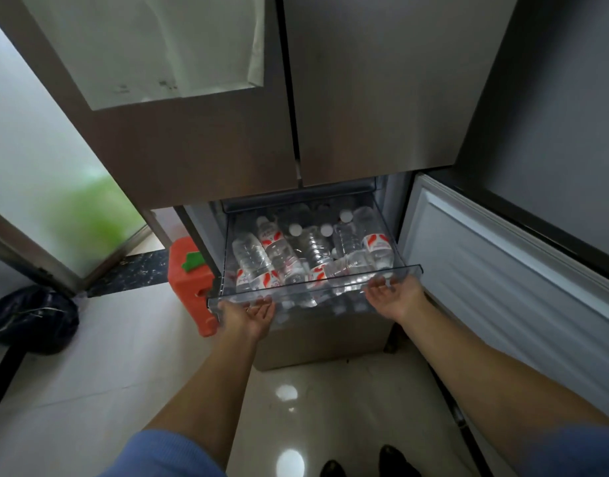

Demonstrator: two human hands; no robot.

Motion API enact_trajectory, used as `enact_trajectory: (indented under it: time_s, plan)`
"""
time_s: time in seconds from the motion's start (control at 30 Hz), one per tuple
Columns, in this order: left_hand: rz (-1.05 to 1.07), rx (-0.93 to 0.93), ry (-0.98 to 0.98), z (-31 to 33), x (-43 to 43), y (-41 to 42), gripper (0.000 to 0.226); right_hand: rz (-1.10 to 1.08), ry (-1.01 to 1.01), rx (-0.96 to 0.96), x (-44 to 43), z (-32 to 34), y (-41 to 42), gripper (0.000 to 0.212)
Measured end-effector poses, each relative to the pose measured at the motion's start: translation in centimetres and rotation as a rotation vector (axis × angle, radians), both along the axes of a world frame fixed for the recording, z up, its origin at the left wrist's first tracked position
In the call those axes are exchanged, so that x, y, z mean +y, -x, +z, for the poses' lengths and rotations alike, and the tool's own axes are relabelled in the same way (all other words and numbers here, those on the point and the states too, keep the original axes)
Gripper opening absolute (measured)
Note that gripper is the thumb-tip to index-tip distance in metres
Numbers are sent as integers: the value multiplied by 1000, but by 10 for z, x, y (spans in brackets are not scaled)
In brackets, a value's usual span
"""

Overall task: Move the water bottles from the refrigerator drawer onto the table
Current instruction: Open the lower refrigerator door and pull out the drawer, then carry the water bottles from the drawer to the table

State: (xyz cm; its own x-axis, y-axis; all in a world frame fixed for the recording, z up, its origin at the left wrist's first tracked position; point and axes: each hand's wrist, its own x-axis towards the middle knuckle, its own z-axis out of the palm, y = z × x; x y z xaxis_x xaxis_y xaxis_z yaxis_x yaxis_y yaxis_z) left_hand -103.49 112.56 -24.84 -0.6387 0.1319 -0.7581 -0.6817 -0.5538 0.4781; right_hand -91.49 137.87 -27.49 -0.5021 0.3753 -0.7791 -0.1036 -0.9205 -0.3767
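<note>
A clear plastic refrigerator drawer [404, 270] is pulled out from under the closed upper doors. It holds several clear water bottles [282, 256] with red-and-white labels and white caps, lying on their sides. My left hand [248, 315] grips the drawer's front lip near its left end, palm up. My right hand [396, 296] grips the same lip near its right end, fingers curled under the rim. No table is in view.
An open lower refrigerator door [502, 270] swings out on the right. An orange plastic stool [189, 284] stands left of the drawer. A dark bag [31, 318] lies on the tiled floor at the left. A glass door [37, 166] is beyond.
</note>
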Motion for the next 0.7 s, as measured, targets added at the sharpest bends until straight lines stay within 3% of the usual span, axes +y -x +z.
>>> enact_trajectory:
  time_s: [0.13, 0.37, 0.7]
  plan:
    - [-27, 3, -11, 1, -9, -10, 71, 15, 11, 16, -8, 0, -13, 31]
    - [-29, 65, -7, -3, -17, -17, 65, 28, 17, 90, -7, -1, -20, 40]
    - [-17, 97, 4, -5, 2, -4, 65, 52, -28, 35, 21, -1, 10, 28]
